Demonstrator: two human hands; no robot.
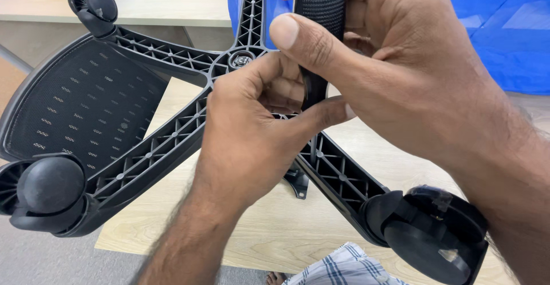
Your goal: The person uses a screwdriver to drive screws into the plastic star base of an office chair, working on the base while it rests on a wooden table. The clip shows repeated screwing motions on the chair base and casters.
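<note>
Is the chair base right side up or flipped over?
Flipped over: the chair base shows its ribbed underside, and its casters point up toward the camera.

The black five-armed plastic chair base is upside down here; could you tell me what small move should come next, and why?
Probably seat the black caster into an arm of the black five-armed plastic chair base. The right hand has it in its grip above the base, the left hand pinches its lower end, and three other arms in view already carry casters.

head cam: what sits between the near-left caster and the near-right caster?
Between the near-left caster and near-right caster: ribbed base arms and the left hand, in the head view.
</note>
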